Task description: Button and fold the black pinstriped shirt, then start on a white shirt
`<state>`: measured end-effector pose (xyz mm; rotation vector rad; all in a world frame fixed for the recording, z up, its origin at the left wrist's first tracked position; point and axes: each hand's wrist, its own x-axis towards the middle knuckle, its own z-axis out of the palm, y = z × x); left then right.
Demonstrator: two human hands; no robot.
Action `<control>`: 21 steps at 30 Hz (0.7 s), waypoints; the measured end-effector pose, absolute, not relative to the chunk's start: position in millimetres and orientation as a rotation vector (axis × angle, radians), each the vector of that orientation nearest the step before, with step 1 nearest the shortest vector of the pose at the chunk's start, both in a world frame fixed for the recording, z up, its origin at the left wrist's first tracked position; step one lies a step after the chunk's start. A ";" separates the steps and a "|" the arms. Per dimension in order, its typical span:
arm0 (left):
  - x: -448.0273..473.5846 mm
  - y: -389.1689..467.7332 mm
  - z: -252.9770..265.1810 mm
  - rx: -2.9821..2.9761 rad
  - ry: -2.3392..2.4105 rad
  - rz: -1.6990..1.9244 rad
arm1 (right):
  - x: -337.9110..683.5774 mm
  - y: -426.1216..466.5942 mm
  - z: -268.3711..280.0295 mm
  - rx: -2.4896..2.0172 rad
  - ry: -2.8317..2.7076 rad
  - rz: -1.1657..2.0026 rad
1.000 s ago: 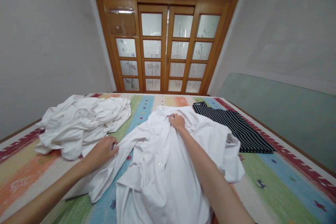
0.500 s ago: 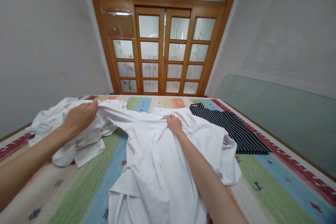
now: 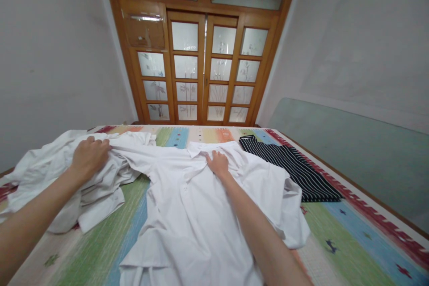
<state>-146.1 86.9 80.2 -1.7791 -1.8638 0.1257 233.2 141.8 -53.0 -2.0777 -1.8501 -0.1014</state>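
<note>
A white button-up shirt (image 3: 187, 214) lies spread in front of me, its collar at the far end and its lower part running out of view at the bottom. My left hand (image 3: 90, 157) grips the end of the shirt's left-side sleeve and holds it out to the left. Closed on the cloth just below the collar is my right hand (image 3: 217, 163). Under and beside my left hand sits a rumpled pile of white clothes (image 3: 36, 165).
A black-and-white striped garment (image 3: 295, 165) lies folded at the right. Everything rests on a colourful striped cover (image 3: 100, 232). Walls stand on both sides, with a pale green panel (image 3: 351, 143) at the right and wooden glass-paned doors (image 3: 204, 67) behind.
My left hand has moved left and a little nearer, drawing the sleeve out straighter. The shirt's left half has shifted left with it. My right hand stays near the collar.
</note>
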 end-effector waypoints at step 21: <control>-15.4 144.6 0.5 -2.393 -1.553 -0.329 | 208.0 154.3 -62.1 -2.048 -1.889 -0.133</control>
